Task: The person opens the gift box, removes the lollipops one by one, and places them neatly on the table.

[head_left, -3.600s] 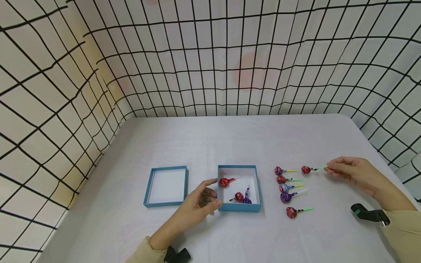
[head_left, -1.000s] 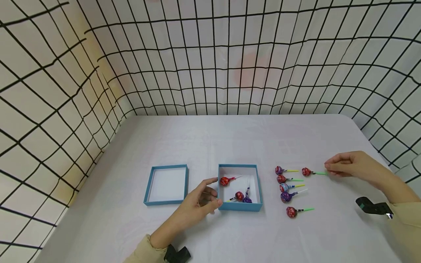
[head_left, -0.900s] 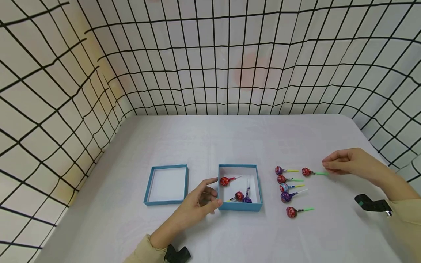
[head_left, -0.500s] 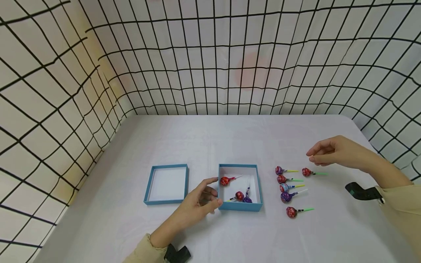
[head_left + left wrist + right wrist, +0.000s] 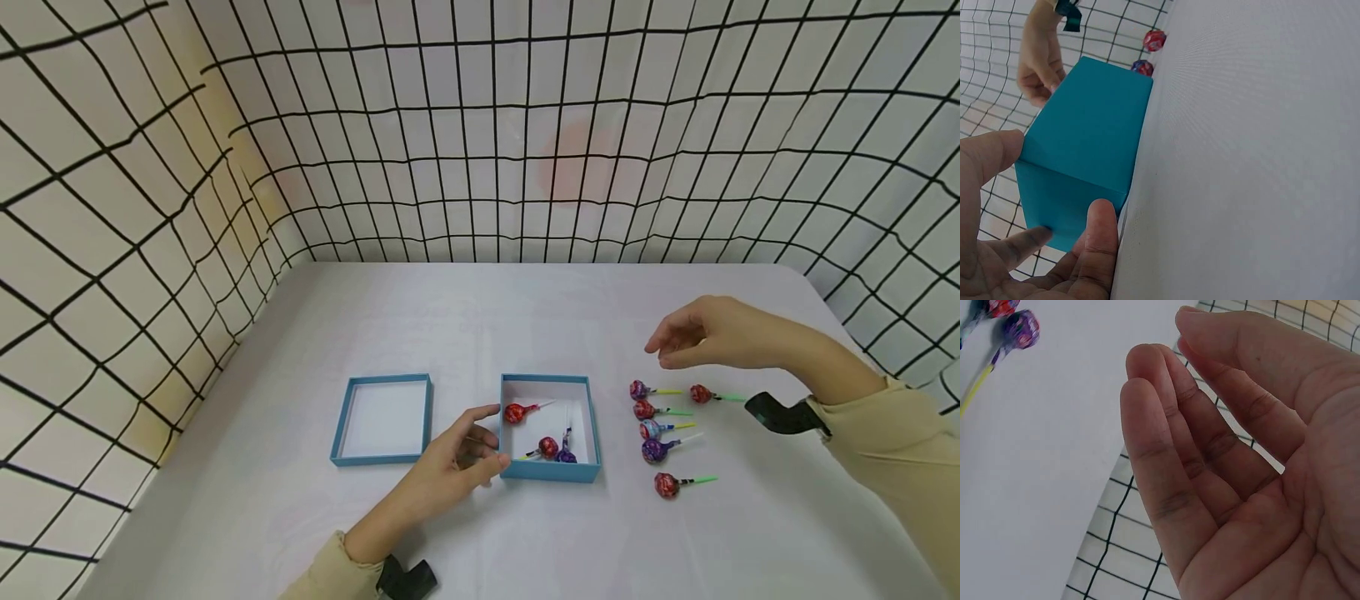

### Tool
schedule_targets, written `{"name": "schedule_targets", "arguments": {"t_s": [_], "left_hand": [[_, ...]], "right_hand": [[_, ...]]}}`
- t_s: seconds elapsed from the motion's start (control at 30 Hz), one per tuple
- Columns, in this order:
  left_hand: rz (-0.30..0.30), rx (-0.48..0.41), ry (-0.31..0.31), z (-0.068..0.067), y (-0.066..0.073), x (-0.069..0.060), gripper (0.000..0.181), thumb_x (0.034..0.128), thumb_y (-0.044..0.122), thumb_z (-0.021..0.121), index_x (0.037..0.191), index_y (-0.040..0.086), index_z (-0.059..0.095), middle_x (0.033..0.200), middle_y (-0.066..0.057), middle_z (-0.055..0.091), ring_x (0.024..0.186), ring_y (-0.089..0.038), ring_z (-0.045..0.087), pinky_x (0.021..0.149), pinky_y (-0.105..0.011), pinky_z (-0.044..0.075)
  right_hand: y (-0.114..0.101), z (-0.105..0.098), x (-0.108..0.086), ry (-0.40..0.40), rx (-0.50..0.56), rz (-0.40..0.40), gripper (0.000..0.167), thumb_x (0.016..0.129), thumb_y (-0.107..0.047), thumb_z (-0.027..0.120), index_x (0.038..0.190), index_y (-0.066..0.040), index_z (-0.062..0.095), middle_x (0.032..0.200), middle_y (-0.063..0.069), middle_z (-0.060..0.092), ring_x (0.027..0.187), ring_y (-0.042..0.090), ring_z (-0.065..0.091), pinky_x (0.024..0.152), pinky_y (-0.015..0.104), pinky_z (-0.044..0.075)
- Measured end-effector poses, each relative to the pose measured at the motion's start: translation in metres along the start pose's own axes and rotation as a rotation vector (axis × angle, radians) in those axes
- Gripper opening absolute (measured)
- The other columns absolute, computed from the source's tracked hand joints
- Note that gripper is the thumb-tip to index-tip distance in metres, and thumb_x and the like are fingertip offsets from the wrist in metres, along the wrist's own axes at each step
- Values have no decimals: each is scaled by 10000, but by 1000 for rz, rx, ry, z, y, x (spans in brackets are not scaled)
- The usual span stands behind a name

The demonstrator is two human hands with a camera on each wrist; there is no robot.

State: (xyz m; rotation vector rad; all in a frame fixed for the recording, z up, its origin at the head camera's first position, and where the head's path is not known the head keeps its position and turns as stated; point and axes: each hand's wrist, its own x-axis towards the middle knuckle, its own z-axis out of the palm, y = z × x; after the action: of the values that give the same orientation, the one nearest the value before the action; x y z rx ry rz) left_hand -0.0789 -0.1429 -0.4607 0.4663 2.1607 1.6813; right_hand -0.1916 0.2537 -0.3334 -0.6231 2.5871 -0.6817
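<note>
The left hand (image 5: 446,467) touches the left side of a blue box (image 5: 551,472) with its fingertips and thumb; the left wrist view shows them against the box's blue wall (image 5: 1085,125). Inside the box lie a red lollipop (image 5: 516,412), another red one (image 5: 548,448) and a purple one (image 5: 566,456). The right hand (image 5: 712,332) hovers empty above a purple lollipop with a yellow stick (image 5: 638,390), fingers loosely bent and thumb apart. In the right wrist view nothing is between its fingers (image 5: 1154,444).
A shallow blue-edged lid (image 5: 381,459) lies left of the box. Several lollipops form a column at the right, among them a purple one (image 5: 655,451) and a lower red one (image 5: 666,485). Another red lollipop (image 5: 701,393) lies beside the column. Black netting surrounds the white table (image 5: 480,317).
The right hand has let go of the red lollipop with the green stick, which now lies on the table, and has moved left and away from it. The left hand stays at the box.
</note>
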Motion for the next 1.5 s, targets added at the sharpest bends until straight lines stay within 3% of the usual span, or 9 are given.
{"name": "schedule_targets", "arguments": {"t_s": [0.23, 0.5, 0.9, 1.2, 1.5], "left_hand": [[-8, -3, 5, 0, 0, 0, 650, 1058, 214, 708, 1628, 125, 408, 1294, -223, 610, 1039, -205, 647, 806, -241, 617], [-10, -2, 8, 0, 0, 1, 654, 1055, 217, 711, 1628, 126, 410, 1294, -219, 615, 1037, -207, 648, 807, -238, 618], [-10, 2, 8, 1, 0, 0, 643, 1059, 219, 707, 1626, 135, 415, 1288, -209, 614, 1035, -202, 645, 809, -238, 617], [-6, 6, 8, 1, -1, 0, 643, 1061, 226, 704, 1628, 140, 415, 1288, -210, 619, 1033, -206, 655, 810, -242, 618], [-15, 7, 13, 1, -1, 1, 642, 1058, 229, 711, 1624, 137, 421, 1281, -207, 622, 1025, -203, 655, 803, -234, 612]], "right_hand": [[-20, 10, 12, 2, -52, -69, 147, 977, -174, 801, 1122, -151, 800, 1023, -56, 793, 935, 93, 726, 785, 205, 603], [-43, 19, 22, -31, -81, -111, 138, 973, -106, 784, 1088, -180, 806, 1052, -32, 791, 931, 93, 711, 848, 308, 648], [-74, 35, 33, -93, -127, -150, 145, 962, -28, 772, 1060, -131, 801, 1042, -14, 785, 920, 96, 697, 841, 319, 645], [-86, 45, 44, -139, -151, -223, 185, 945, 25, 756, 1027, -130, 815, 1040, 9, 795, 914, 81, 691, 876, 359, 631], [-88, 58, 55, -182, -201, -225, 172, 939, 32, 776, 1036, -105, 812, 1046, 28, 781, 930, 102, 663, 883, 323, 627]]}}
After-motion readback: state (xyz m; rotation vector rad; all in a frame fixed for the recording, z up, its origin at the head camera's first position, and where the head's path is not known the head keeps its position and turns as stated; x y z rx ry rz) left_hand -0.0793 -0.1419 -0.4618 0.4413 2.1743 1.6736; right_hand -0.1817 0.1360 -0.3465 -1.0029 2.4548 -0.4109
